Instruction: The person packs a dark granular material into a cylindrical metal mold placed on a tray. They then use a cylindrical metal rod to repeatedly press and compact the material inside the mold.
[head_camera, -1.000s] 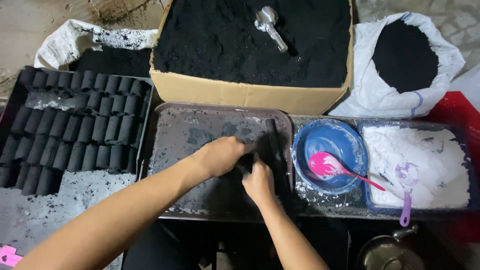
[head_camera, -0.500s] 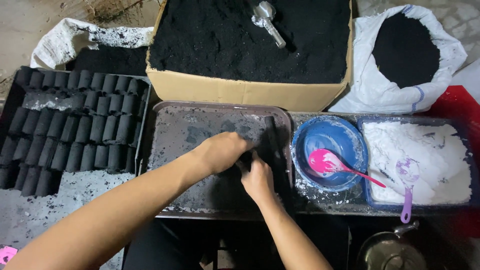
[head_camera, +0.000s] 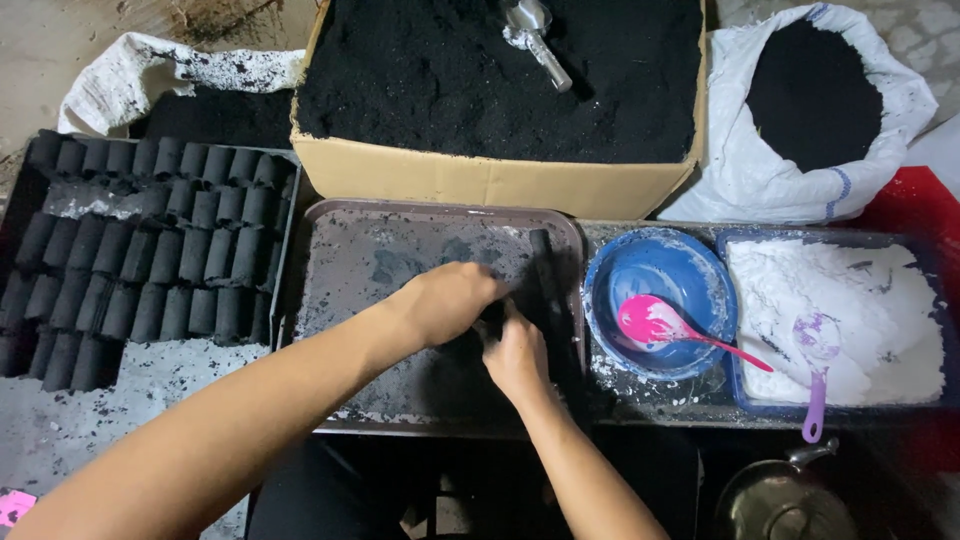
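My left hand (head_camera: 447, 300) and my right hand (head_camera: 517, 352) meet over the right part of a grey metal tray (head_camera: 340, 300) dusted with black powder. Both hands are closed around a small black lump (head_camera: 492, 322) held between them; most of it is hidden by the fingers. A long black bar-shaped tool (head_camera: 552, 290) stands just right of the hands, at the tray's right side.
Rows of black cylindrical briquettes (head_camera: 150, 250) fill a rack at left. A cardboard box of black powder (head_camera: 500, 170) with a metal scoop (head_camera: 535, 40) stands behind. At right are a blue bowl (head_camera: 690, 270) with pink spoon (head_camera: 660, 325), a blue tray of white powder (head_camera: 830, 300) with purple spoon (head_camera: 815, 385), and a white sack (head_camera: 790, 170).
The hands stay together at the same spot over the tray, with only slight shifts of the fingers around the black lump.
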